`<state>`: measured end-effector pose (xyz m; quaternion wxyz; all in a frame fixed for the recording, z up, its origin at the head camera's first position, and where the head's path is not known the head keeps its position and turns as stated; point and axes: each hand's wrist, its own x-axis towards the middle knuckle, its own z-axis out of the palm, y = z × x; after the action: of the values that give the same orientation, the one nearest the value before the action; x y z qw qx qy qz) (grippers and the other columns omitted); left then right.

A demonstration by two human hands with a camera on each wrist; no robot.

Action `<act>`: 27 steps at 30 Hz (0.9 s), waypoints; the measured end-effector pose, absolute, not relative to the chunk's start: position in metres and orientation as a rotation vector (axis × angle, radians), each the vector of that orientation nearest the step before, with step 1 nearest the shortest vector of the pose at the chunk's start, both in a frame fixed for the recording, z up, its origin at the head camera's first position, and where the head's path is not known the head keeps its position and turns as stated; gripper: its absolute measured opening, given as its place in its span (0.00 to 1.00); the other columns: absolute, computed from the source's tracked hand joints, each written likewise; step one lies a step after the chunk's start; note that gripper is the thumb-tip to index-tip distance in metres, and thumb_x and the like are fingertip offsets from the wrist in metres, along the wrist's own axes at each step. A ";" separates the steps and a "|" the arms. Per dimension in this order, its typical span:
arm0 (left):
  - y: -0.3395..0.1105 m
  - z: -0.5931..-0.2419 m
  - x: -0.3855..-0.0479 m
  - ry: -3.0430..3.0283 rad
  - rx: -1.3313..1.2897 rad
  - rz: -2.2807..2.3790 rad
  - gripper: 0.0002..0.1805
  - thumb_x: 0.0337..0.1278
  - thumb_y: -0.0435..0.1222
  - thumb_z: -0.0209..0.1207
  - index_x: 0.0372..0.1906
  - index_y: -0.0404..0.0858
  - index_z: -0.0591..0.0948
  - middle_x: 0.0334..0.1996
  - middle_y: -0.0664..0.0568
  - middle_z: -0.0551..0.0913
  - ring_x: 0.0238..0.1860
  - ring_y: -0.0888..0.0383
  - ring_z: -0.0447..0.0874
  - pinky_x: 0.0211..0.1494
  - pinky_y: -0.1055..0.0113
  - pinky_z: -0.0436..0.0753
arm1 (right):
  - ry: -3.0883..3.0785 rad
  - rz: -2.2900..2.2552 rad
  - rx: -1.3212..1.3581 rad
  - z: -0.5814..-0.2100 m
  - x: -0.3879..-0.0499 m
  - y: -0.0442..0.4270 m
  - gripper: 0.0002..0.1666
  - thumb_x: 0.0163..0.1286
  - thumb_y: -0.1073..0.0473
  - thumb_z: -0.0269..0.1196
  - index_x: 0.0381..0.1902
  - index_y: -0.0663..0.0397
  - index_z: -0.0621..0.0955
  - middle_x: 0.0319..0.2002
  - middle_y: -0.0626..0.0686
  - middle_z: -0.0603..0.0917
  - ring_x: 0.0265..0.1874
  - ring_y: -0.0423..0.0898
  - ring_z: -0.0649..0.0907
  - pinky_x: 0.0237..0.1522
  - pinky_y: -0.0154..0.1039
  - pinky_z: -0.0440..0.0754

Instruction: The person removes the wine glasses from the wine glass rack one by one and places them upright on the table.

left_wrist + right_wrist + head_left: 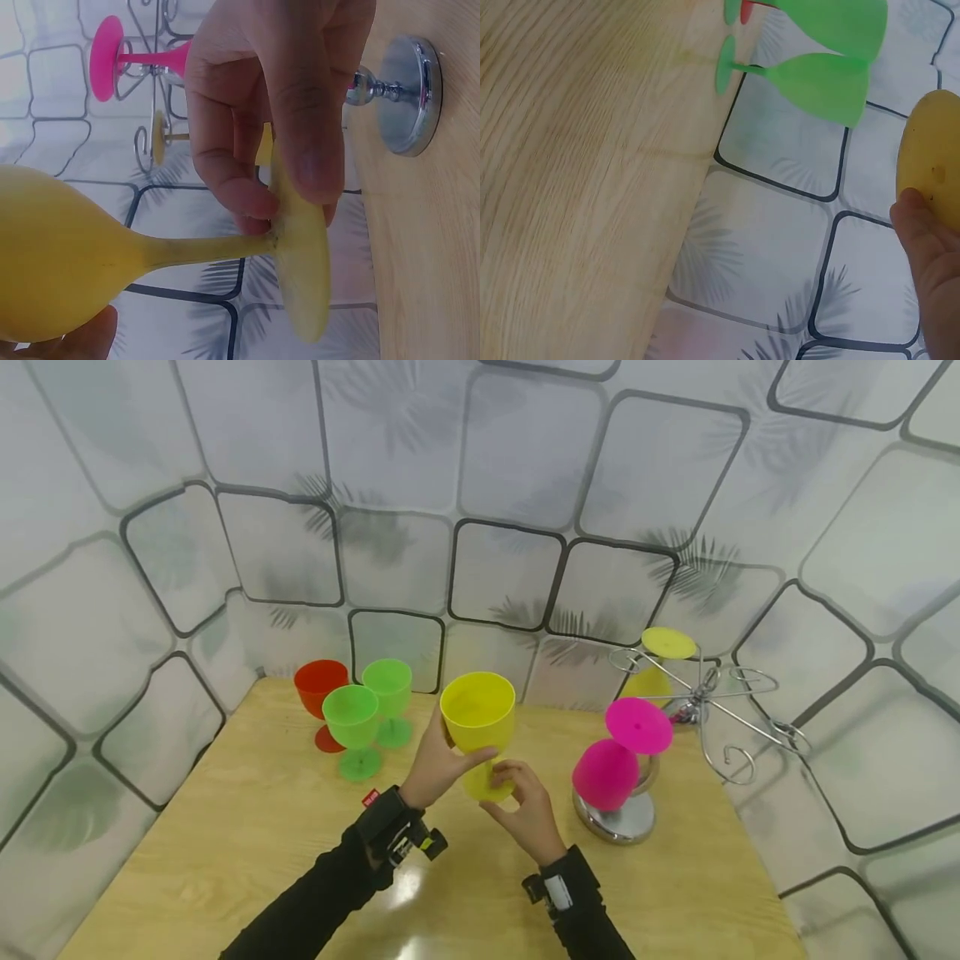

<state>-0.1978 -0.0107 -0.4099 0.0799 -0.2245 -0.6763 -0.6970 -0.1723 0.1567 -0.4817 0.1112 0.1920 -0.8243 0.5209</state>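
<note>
A yellow plastic goblet (480, 735) is held upright above the table between both hands. My left hand (437, 768) grips its bowl from the left side. With thumb and fingers, my right hand (531, 817) pinches the round foot, as the left wrist view shows, where the yellow foot (304, 259) sits under the thumb. In the right wrist view a thumb (926, 240) lies against the underside of that foot. Part of the bowl is hidden by the left hand in the head view.
A chrome goblet rack (701, 693) stands at the right, with a pink goblet (606, 775) and another yellow goblet (667, 643) hanging upside down. At the left on the wooden table (247, 860) stand a red goblet (318, 685) and two green goblets (351, 718). A patterned wall runs behind.
</note>
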 end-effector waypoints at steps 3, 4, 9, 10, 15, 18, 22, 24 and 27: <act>-0.009 -0.408 -0.203 -2.046 -0.650 -2.038 0.46 0.45 0.37 0.70 0.67 0.38 0.56 0.59 0.40 0.69 0.57 0.44 0.72 0.60 0.50 0.75 | -2.434 1.460 0.594 -0.480 -0.176 0.162 0.18 0.52 0.68 0.71 0.41 0.55 0.79 0.55 0.56 0.76 0.58 0.58 0.75 0.55 0.63 0.75; -0.009 -0.408 -0.205 -2.055 -0.637 -2.026 0.46 0.44 0.35 0.70 0.68 0.38 0.56 0.59 0.40 0.69 0.57 0.44 0.72 0.60 0.50 0.75 | -2.441 1.437 0.601 -0.481 -0.177 0.164 0.19 0.52 0.67 0.71 0.43 0.55 0.79 0.57 0.57 0.76 0.59 0.59 0.74 0.56 0.63 0.74; -0.007 -0.417 -0.224 -2.059 -0.555 -1.996 0.47 0.43 0.29 0.70 0.68 0.37 0.55 0.59 0.40 0.69 0.57 0.44 0.72 0.61 0.48 0.75 | -2.466 1.375 0.582 -0.484 -0.174 0.174 0.23 0.54 0.68 0.69 0.49 0.56 0.78 0.63 0.62 0.71 0.64 0.63 0.69 0.62 0.63 0.68; -0.007 -0.420 -0.229 -2.061 -0.527 -1.990 0.47 0.42 0.28 0.70 0.67 0.37 0.55 0.59 0.40 0.69 0.57 0.44 0.72 0.61 0.48 0.74 | -2.469 1.386 0.561 -0.485 -0.173 0.176 0.23 0.54 0.69 0.68 0.49 0.56 0.78 0.64 0.62 0.70 0.65 0.63 0.68 0.63 0.63 0.67; -0.005 -0.442 -0.264 -2.118 -0.334 -1.934 0.48 0.42 0.31 0.71 0.67 0.35 0.55 0.60 0.39 0.68 0.59 0.43 0.70 0.65 0.49 0.70 | -2.466 1.424 0.470 -0.486 -0.166 0.182 0.22 0.56 0.72 0.66 0.50 0.58 0.78 0.63 0.64 0.71 0.67 0.63 0.64 0.65 0.64 0.62; -0.005 -0.458 -0.287 -2.160 -0.232 -1.909 0.49 0.41 0.32 0.71 0.67 0.35 0.53 0.62 0.39 0.67 0.60 0.43 0.69 0.67 0.49 0.69 | -2.462 1.430 0.429 -0.478 -0.159 0.182 0.21 0.56 0.74 0.65 0.49 0.63 0.78 0.62 0.66 0.72 0.67 0.65 0.64 0.66 0.65 0.61; -0.007 -0.478 -0.311 -2.221 -0.151 -1.867 0.50 0.43 0.33 0.71 0.68 0.34 0.51 0.63 0.38 0.65 0.62 0.42 0.68 0.68 0.49 0.67 | -2.454 1.434 0.426 -0.459 -0.149 0.178 0.19 0.55 0.76 0.64 0.47 0.69 0.77 0.60 0.71 0.72 0.66 0.69 0.64 0.64 0.66 0.61; -0.009 -0.487 -0.320 -2.237 -0.116 -1.852 0.50 0.44 0.33 0.70 0.68 0.34 0.50 0.64 0.37 0.64 0.63 0.42 0.66 0.69 0.50 0.66 | -2.450 1.435 0.437 -0.451 -0.145 0.177 0.19 0.55 0.76 0.63 0.46 0.70 0.77 0.59 0.71 0.72 0.65 0.70 0.63 0.64 0.67 0.61; -0.010 -0.499 -0.329 -2.246 -0.060 -1.850 0.49 0.45 0.32 0.69 0.68 0.35 0.50 0.64 0.37 0.63 0.64 0.42 0.66 0.69 0.49 0.65 | -2.448 1.450 0.441 -0.446 -0.143 0.176 0.19 0.55 0.76 0.63 0.47 0.71 0.77 0.59 0.72 0.72 0.65 0.71 0.62 0.64 0.68 0.60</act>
<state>-0.3292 -0.0098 -0.4993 0.1153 -0.0203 -0.7666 -0.6314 -0.1433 0.1756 -0.4465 0.1309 0.1519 -0.8429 0.4994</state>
